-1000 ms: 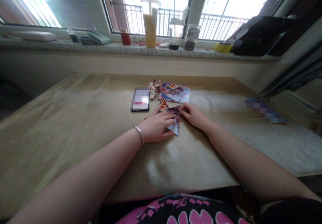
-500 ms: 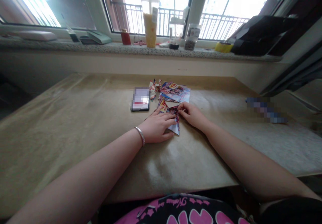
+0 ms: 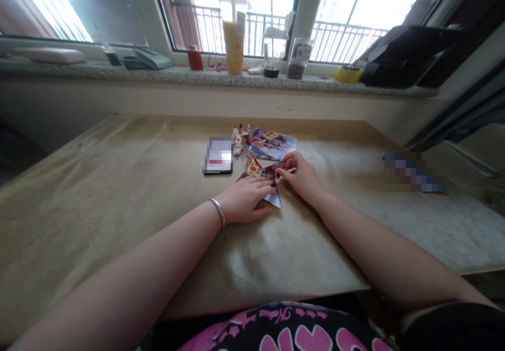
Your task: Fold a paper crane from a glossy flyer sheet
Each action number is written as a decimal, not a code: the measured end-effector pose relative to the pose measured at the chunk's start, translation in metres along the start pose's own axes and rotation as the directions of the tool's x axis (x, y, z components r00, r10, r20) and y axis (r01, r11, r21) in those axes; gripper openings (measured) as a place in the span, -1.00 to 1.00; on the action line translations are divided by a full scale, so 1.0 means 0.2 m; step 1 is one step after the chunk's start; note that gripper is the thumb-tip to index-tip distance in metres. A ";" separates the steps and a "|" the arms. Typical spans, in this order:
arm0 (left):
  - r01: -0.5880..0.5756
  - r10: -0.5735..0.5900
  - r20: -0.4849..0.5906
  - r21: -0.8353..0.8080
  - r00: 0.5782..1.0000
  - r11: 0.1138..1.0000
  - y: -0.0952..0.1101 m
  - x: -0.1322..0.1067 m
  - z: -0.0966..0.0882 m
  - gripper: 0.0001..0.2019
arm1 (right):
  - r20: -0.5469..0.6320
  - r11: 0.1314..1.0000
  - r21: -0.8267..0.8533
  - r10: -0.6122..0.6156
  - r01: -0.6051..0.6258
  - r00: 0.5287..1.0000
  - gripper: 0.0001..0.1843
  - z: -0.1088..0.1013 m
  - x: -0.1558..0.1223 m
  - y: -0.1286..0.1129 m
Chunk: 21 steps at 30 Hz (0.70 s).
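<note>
while the left hand [image 3: 244, 203] lies flat and open with its palm down, it presses on a folded sheet of printed paper [image 3: 257, 168] just right of the frame's middle, on the tan table [image 3: 118, 193]. it grasps nothing, and its fingers spread across the sheet and cover most of it. a white corner of the paper pokes out below the fingertips. the right hand [image 3: 302, 176] sits just right of it, touching the same sheet, its thumb and forefinger closed in a pinch on the paper's upper right edge. a thin silver bracelet [image 3: 218, 211] circles the left wrist. just above the hands lies a small stack of coloured printed sheets [image 3: 274, 143], and a few small folded paper pieces [image 3: 239, 136] lie touching its left side. a dark phone [image 3: 218, 161] lies flat on the table to the left of the paper, near the left hand's fingertips. along the top of the frame a stone windowsill [image 3: 118, 73] carries a tall cup of orange drink [image 3: 234, 40], a small red container [image 3: 194, 59] to its left and a clear jar [image 3: 299, 59] to its right. far right on the table lies a blurred object [image 3: 414, 172], well apart from both hands.
</note>
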State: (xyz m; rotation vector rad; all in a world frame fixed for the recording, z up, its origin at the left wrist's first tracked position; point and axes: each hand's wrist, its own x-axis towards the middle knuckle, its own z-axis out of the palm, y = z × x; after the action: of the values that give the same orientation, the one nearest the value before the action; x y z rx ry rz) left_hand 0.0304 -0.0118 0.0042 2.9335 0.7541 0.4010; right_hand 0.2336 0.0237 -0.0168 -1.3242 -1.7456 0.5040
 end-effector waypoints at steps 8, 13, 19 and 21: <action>-0.032 0.031 -0.011 -0.043 0.999 0.999 0.00 0.00 0.00 -0.64 | 0.005 0.999 -0.026 0.036 -0.036 0.999 -0.76 -0.01 0.00 0.02; -0.021 0.021 -0.006 -0.075 1.000 0.997 -0.01 -0.01 0.00 -0.62 | 0.019 0.986 -0.169 0.013 -0.010 1.000 -0.68 -0.03 0.00 0.00; 0.006 -0.006 0.003 -0.124 1.000 0.992 0.00 -0.01 0.00 -0.66 | 0.040 0.969 -0.246 0.003 0.006 0.999 -0.68 -0.03 0.00 -0.01; -0.012 0.011 -0.012 -0.136 1.000 0.991 -0.01 -0.01 0.01 -0.68 | 0.073 0.968 -0.252 0.012 0.007 0.997 -0.67 -0.03 -0.01 -0.02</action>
State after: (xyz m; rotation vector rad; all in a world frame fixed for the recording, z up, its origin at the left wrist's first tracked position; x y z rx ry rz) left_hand 0.0286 -0.0110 0.0026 2.8119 0.6823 0.4517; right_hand 0.2362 0.0204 -0.0114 -1.5001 -1.9185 0.3428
